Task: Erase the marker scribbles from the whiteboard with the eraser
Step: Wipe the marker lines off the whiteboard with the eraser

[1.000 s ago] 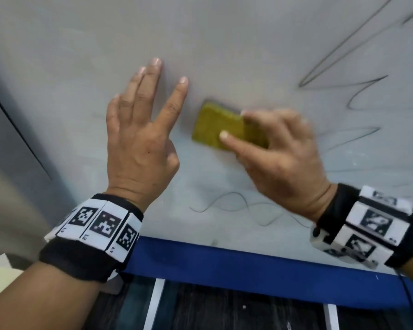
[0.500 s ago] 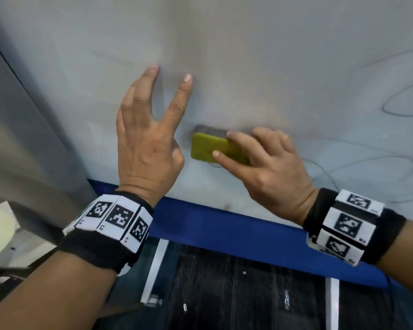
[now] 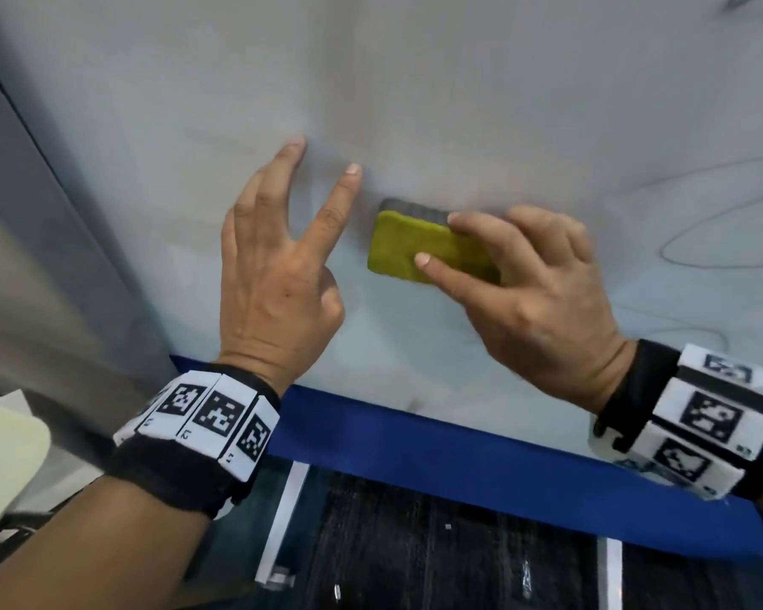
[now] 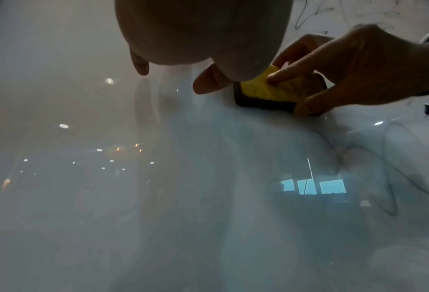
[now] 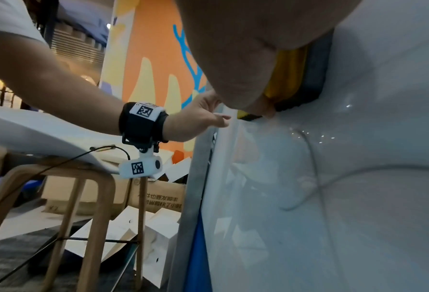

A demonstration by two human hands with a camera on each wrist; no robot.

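Observation:
My right hand grips a yellow eraser with a dark felt base and presses it flat on the whiteboard. In the left wrist view the eraser sits between thumb and fingers of that hand. My left hand is spread, its straight fingertips touching the board just left of the eraser. Thin black scribbles loop across the board to the right, and scribbles show faintly in the left wrist view. The eraser shows at the top of the right wrist view, mostly hidden by the hand.
A blue strip runs along the board's bottom edge, a grey frame down its left side. A wooden stool and cardboard boxes stand to the left of the board.
The eraser came down to the bottom-left scribble, then rose a little; that scribble no longer shows. My left hand stayed on the board while the view shifted left.

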